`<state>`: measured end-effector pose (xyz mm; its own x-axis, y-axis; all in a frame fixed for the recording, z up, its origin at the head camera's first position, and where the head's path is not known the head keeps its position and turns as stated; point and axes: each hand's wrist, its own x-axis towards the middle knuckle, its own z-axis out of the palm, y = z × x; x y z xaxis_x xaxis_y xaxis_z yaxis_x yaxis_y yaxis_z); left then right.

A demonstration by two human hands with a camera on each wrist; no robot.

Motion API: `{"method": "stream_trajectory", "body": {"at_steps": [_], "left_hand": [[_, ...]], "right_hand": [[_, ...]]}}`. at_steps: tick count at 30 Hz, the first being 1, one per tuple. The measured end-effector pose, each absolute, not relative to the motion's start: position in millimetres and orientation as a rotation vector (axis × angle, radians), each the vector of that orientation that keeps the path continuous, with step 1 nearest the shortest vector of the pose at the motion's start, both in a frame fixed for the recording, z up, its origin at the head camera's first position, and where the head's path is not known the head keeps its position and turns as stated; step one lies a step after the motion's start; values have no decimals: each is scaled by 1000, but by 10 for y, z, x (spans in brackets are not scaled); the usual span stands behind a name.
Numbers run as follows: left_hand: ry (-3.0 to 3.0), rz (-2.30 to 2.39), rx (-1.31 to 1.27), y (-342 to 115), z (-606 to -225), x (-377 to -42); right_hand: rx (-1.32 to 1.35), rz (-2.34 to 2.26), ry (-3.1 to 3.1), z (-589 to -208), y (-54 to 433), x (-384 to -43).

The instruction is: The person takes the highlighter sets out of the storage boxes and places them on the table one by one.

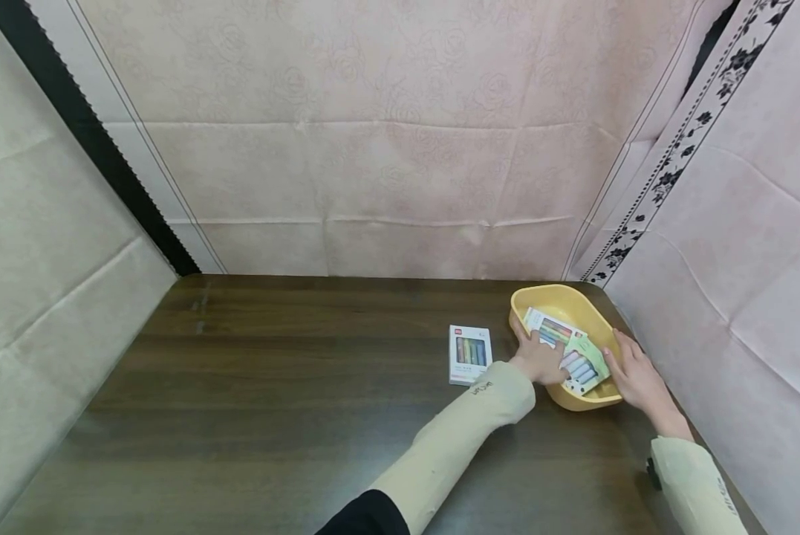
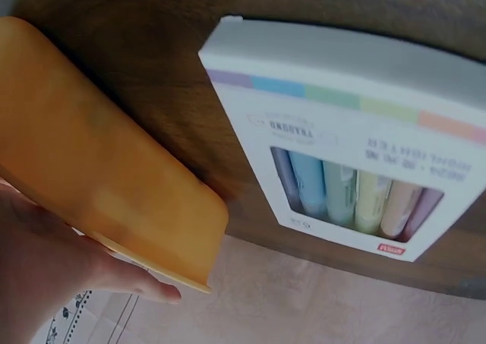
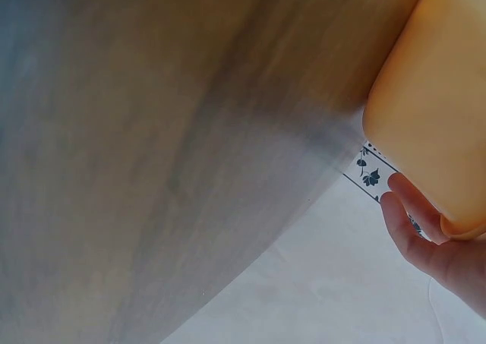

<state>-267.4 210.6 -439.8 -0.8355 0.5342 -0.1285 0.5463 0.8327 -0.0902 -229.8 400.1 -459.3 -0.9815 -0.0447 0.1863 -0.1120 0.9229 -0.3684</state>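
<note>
At my far left, a white highlighter box (image 1: 469, 351) is lying flat on the dark wooden table (image 1: 272, 371), window up, just beside the yellow basket (image 1: 580, 403). Next along, my left hand (image 1: 540, 358) is reaching over the basket's left rim, fingers spread over the boxes; I can't tell whether it is pinching one. Inside, a white pen box (image 1: 552, 322) and a green pen box (image 1: 583, 362) are lying askew together. At the right, my right hand (image 1: 640, 375) is gripping the rim, thumb inside, fingers outside. I seem to be settling these two in; the next move probably calls for freeing my left hand and taking the outside box by its edges.
</note>
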Motion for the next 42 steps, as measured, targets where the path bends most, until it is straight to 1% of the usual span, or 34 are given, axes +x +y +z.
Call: {"method": "stream_trajectory", "body": {"at_steps": [8,21,42], "left_hand": [[2937,-91,790,2137,-4404,-2652],[2993,97,761,2189,-4400,-2600],[3027,78,959,2240,-4295,-2547]], "right_hand": [[134,575,-2901,-4606,3990,-2298],[151,591,-2894,-4552,3979,-2278],[142,606,-2896,-4563,3997,-2283]]}}
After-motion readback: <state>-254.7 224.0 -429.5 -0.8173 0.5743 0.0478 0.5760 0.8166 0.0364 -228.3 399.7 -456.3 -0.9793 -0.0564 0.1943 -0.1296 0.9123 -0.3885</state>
